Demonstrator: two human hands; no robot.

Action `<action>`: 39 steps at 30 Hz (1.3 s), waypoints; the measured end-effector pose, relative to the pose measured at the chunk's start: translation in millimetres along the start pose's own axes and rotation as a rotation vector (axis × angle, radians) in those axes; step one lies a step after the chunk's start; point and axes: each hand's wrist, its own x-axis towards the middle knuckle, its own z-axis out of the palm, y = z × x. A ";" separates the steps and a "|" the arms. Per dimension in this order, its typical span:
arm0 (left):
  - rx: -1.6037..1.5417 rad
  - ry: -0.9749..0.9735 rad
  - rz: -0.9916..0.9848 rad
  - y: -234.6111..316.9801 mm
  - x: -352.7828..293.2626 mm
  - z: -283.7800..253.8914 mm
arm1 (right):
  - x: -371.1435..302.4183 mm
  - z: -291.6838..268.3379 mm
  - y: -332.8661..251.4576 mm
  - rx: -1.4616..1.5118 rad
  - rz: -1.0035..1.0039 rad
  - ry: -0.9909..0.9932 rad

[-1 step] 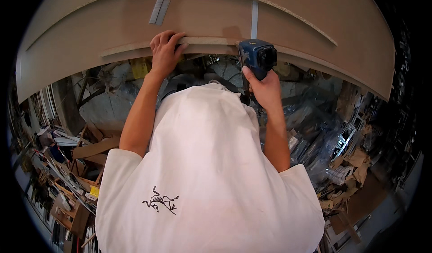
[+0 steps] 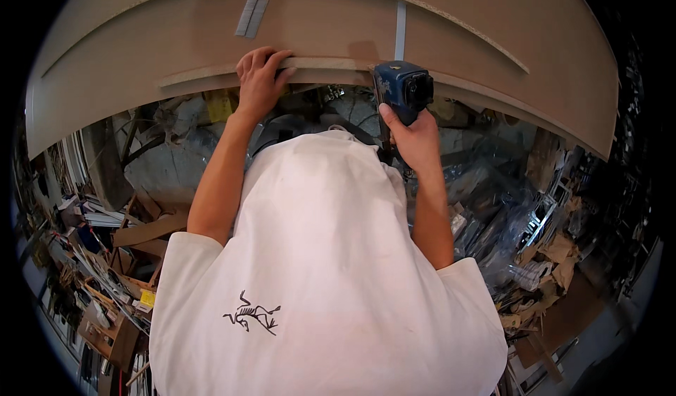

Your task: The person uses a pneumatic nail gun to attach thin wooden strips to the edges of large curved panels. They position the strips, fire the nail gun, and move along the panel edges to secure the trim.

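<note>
Along the near edge of a large brown board [image 2: 317, 37] lies a narrow wood strip [image 2: 331, 64]. The fingers of my left hand [image 2: 260, 79] curl over this strip, with the thumb on its near side, pinching it. My right hand [image 2: 415, 139] is wrapped round the handle of a scuffed blue nail gun [image 2: 403, 86]. The gun's nose is at the strip, right of my left hand; its exact contact point is hidden behind the tool body. Two grey collated nail strips [image 2: 251, 16] rest side by side on the board, beyond my left hand.
A longer thin strip [image 2: 458, 21] curves across the board farther away. A pale grey band [image 2: 401, 30] runs away from me over the board. Below it, clear plastic sheeting [image 2: 493, 206] and cardboard scraps [image 2: 556, 255] clutter the right; wood offcuts [image 2: 151, 230] pile up at left.
</note>
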 end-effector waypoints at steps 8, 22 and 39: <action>0.006 0.010 0.005 -1.2 -1.6 1.4 | 1.1 -0.4 -10.4 -0.089 -0.044 -0.016; -0.005 0.021 0.007 1.3 -2.9 -0.1 | 8.1 -6.7 -20.4 -0.111 0.070 -0.148; 0.056 -0.034 0.028 4.1 6.6 -7.7 | -15.8 -38.7 41.7 0.363 0.149 0.047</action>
